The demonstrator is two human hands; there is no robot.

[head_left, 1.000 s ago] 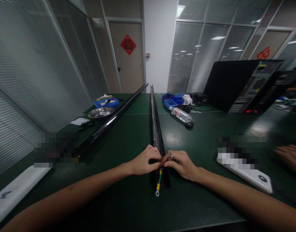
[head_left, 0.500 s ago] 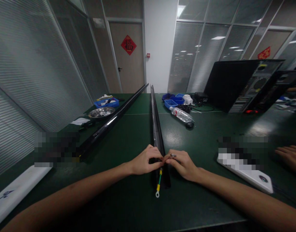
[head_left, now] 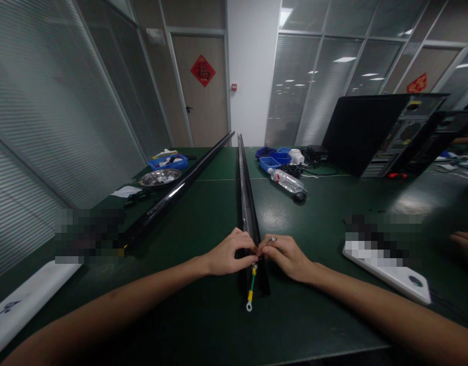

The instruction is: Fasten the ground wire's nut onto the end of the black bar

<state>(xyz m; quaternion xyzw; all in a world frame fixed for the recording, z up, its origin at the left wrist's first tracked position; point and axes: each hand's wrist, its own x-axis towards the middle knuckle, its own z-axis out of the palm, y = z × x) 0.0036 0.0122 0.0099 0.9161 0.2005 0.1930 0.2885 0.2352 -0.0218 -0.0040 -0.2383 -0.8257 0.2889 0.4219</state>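
A long black channel [head_left: 247, 203] runs away from me down the middle of the green table [head_left: 314, 315]. At its near end lies a short green wire [head_left: 252, 285] with yellow sleeves and a ring terminal pointing toward me. My left hand [head_left: 234, 252] is closed in a pinch at the wire's far end, over the channel. Touching its fingertips from the right, my right hand [head_left: 285, 255], with a ring on one finger, is also pinched. What is between the fingertips is too small and hidden to make out.
Another black bar [head_left: 176, 190] lies slanted on the left, near a metal dish [head_left: 160, 177] and a blue tray [head_left: 168, 162]. To the right are a plastic bottle [head_left: 287, 182], blue bins [head_left: 270, 163], a white device [head_left: 390, 274], computer cases [head_left: 367, 132] and another person's hand [head_left: 466, 241].
My right hand's fingers have shifted slightly at the channel, while my left hand stays in place. The other person's hand at the right has moved away toward the frame's edge.
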